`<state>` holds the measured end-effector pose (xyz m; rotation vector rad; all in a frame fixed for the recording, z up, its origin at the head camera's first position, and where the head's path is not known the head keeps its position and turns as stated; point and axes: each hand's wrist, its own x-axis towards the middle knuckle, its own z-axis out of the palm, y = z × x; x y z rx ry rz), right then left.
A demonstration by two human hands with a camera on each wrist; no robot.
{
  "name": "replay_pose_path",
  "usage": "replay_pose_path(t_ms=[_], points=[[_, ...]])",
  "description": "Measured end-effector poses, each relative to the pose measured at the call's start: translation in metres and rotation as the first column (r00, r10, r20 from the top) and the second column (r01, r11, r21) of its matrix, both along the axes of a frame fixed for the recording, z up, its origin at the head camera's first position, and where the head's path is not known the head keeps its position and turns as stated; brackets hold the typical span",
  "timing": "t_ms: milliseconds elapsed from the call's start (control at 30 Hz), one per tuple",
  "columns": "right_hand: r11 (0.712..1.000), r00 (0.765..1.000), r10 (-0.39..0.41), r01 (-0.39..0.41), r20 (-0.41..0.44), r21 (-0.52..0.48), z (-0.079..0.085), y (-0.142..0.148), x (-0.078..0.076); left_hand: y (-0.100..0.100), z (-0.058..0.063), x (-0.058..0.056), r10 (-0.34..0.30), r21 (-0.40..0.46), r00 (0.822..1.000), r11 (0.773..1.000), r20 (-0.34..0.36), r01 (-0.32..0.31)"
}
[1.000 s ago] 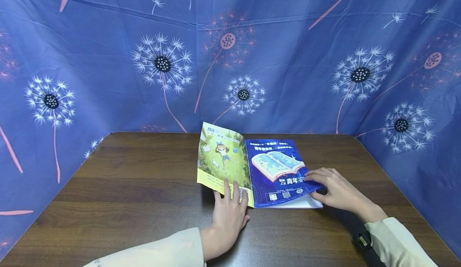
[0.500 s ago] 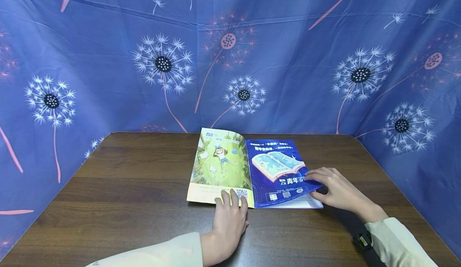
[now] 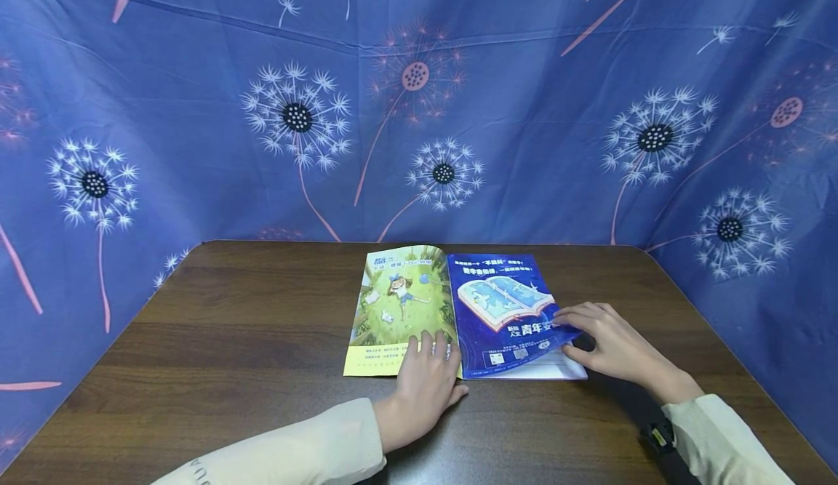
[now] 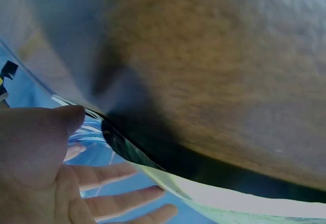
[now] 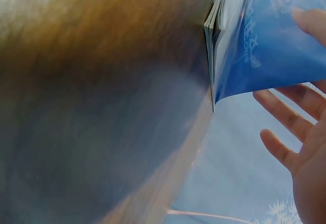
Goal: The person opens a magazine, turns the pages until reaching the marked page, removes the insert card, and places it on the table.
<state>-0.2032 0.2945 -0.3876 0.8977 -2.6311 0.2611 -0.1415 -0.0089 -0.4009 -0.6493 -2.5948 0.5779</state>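
Note:
An opened magazine (image 3: 402, 310) lies on the table, its left side green and yellow with a cartoon child. The blue right-hand page (image 3: 504, 303) has its lower outer corner raised, with white pages showing below. My right hand (image 3: 609, 343) pinches that corner; in the right wrist view the thumb lies on the blue face and other fingers pass behind the page. My left hand (image 3: 425, 379) rests on the left side's bottom edge near the spine, fingers extended. In the left wrist view its straight fingers (image 4: 122, 201) lie beyond the magazine's edge.
The brown wooden table (image 3: 229, 339) extends around the magazine on both sides and in front. Behind it hangs a blue cloth (image 3: 524, 92) with dandelion prints. A black band (image 3: 658, 438) is at the right wrist, by the pale sleeve (image 3: 720, 434).
The raised left side of the magazine has come down to the left and lies flatter. My left hand dipped back, then moved right and forward onto its bottom edge. The right hand kept its place.

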Motion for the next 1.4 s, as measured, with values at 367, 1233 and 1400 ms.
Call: replay_pose_path(t_ms=[367, 1233, 1400], points=[[0.999, 0.997, 0.011, -0.014, -0.079, -0.037, 0.001, 0.001, -0.004, 0.007, -0.005, -0.017, -0.102, 0.058, 0.995, 0.993, -0.019, 0.103], [0.996, 0.991, 0.006, -0.017, -0.133, -0.088, 0.003, -0.001, -0.006, 0.015, -0.008, -0.026, -0.074, 0.068, 0.996, 0.995, 0.041, 0.071], [0.994, 0.990, -0.011, -0.005, -0.139, -0.112, 0.004, -0.001, -0.005, 0.013, -0.010, -0.028, -0.091, 0.100, 0.996, 0.991, 0.024, 0.088]])
